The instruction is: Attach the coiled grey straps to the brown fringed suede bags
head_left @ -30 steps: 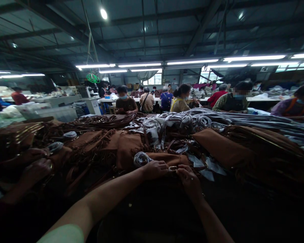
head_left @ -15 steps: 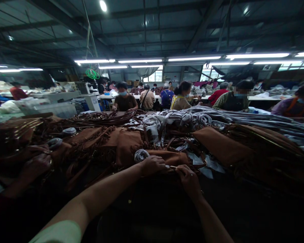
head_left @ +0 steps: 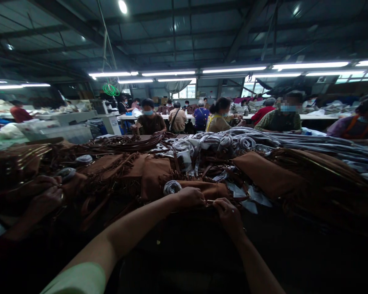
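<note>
A brown bag [head_left: 207, 188] with fringe lies across the middle of the pile in front of me. My left hand [head_left: 190, 197] is closed at its near edge, fingers pinched; what is inside them is hidden. Close by on the right, my right hand [head_left: 229, 216] pinches a small shiny metal fitting [head_left: 210, 201] that spans the short gap between the hands. Touching the bag's left end is a strap coil in pale wrapping [head_left: 172, 187]. Darkness hides the fitting's exact shape.
Brown fringed bags [head_left: 156, 171] and a stack of bags [head_left: 322, 179] cover the table. Wrapped straps [head_left: 242, 139] run along the back. At the left, another person's hands [head_left: 46, 198] work on a bag. Several people sit beyond.
My left hand has shifted slightly to the right, nearer my right hand, and less of the metal fitting shows between them. My right hand stays nearly in place.
</note>
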A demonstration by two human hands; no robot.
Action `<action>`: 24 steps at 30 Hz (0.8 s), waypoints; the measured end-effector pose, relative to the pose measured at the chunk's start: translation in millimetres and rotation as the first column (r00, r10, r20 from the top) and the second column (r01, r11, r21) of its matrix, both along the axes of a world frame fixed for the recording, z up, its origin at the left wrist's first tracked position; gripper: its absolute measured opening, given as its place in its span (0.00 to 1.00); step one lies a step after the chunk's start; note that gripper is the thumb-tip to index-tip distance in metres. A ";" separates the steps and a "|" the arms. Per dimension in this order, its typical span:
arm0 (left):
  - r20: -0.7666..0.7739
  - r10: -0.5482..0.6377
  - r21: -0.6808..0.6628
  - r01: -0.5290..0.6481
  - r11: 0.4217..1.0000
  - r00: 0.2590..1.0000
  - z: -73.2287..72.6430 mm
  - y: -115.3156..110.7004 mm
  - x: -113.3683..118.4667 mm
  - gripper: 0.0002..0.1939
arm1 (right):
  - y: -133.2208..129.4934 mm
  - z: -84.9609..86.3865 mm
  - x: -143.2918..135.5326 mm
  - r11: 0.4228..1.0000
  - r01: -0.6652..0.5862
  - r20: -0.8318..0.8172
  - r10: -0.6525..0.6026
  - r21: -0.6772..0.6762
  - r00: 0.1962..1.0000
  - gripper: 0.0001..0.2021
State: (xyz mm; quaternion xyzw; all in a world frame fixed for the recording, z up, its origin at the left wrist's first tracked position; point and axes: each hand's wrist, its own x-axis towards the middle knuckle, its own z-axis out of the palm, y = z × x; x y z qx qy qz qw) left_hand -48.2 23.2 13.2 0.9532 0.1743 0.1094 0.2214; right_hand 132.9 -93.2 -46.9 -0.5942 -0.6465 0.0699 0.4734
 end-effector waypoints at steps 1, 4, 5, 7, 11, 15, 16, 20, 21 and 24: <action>-0.016 0.036 0.046 -0.036 0.998 0.999 -0.3 2.4 -2.8 0.14 | 0.3 -0.3 0.2 1.000 0.007 0.001 -0.007 0.004 1.000 0.13; -0.024 0.156 0.157 -0.150 0.976 0.987 -2.9 6.7 -13.2 0.14 | 2.0 -1.9 1.0 1.000 0.022 0.001 -0.022 0.008 1.000 0.13; -0.020 0.180 0.168 -0.174 0.970 0.983 -4.1 7.0 -16.2 0.14 | 2.5 -2.4 1.4 1.000 0.024 0.001 -0.024 0.006 1.000 0.13; -0.009 0.213 0.170 -0.209 0.963 0.977 -6.7 5.7 -20.1 0.13 | 3.3 -3.3 1.9 1.000 0.028 0.002 -0.028 0.005 1.000 0.13; -0.011 0.259 0.137 -0.255 0.957 0.966 -8.8 0.0 -18.0 0.12 | 3.6 -3.3 2.4 1.000 0.023 -0.016 -0.023 0.001 1.000 0.13; 0.007 0.287 0.129 -0.285 0.950 0.958 -5.4 -8.1 -5.8 0.13 | 3.9 -3.4 2.7 1.000 0.026 -0.065 -0.025 0.012 0.998 0.12; 0.040 0.310 0.138 -0.312 0.940 0.950 -4.5 -10.7 -1.5 0.13 | 4.0 -3.7 2.8 0.999 0.040 -0.090 -0.038 0.023 0.995 0.12; 0.129 0.391 0.177 -0.410 0.895 0.911 -4.2 -21.3 17.7 0.14 | 3.3 -5.3 2.8 0.987 0.138 -0.197 -0.120 0.082 0.973 0.13; 0.134 0.402 0.190 -0.421 0.887 0.906 -5.0 -23.4 22.0 0.14 | 2.7 -5.6 2.8 0.983 0.163 -0.215 -0.141 0.088 0.966 0.14; 0.133 0.439 0.222 -0.458 0.861 0.889 -8.4 -27.5 30.9 0.15 | 1.4 -6.3 3.0 0.971 0.225 -0.225 -0.203 0.079 0.953 0.15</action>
